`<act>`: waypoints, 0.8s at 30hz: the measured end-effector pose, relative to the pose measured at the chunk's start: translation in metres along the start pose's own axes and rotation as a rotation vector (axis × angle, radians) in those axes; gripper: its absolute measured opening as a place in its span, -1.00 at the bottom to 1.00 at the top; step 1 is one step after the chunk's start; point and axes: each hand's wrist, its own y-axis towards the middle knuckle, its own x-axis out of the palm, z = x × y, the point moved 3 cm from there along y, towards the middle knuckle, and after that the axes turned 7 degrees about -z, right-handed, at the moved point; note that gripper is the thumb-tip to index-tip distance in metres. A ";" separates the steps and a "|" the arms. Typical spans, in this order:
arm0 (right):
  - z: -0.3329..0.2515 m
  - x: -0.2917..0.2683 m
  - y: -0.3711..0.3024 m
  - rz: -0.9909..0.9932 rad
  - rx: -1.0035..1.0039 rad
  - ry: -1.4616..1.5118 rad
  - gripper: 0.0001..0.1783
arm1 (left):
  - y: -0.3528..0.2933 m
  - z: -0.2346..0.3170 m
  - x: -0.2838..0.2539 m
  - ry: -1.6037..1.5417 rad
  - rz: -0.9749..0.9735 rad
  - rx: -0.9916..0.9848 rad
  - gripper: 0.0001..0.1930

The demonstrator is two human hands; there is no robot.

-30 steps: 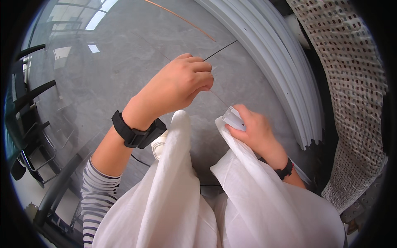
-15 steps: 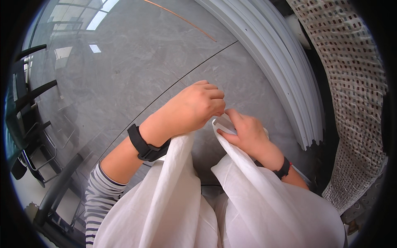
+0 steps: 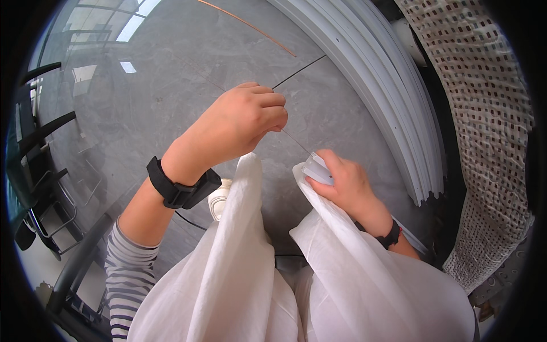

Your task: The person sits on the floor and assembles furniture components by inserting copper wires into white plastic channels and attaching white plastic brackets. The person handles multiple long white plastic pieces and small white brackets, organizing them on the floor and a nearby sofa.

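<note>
A thin thread stretches between my two hands. At its upper end my left hand is closed in a pinch, raised over the grey floor. The lower end meets the open end of a white channel-shaped strip. My right hand grips this strip near its end, thumb on one side and fingers on the other, just over my right knee. Part of the strip is hidden by my right hand and forearm. White trousers cover my knees.
Long white slats lie stacked to the right, beside a patterned cloth. An orange-brown rod rests on the grey tiled floor. Black chairs stand at the left. One white shoe shows beside my left knee.
My left hand has moved up and left, away from my right hand. The thread between them is now drawn out to view. My right hand keeps its grip, and the strip's end shows more.
</note>
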 end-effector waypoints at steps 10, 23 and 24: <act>0.000 0.010 -0.005 0.002 -0.038 -0.031 -0.51 | -0.003 0.004 0.004 -0.031 -0.029 0.003 -0.86; -0.005 0.004 0.003 0.021 -0.010 -0.048 -0.49 | 0.011 0.034 0.029 -0.056 -0.020 0.043 -0.89; -0.006 0.003 0.005 0.020 -0.004 -0.048 -0.49 | 0.013 0.036 0.030 -0.052 -0.028 0.032 -0.90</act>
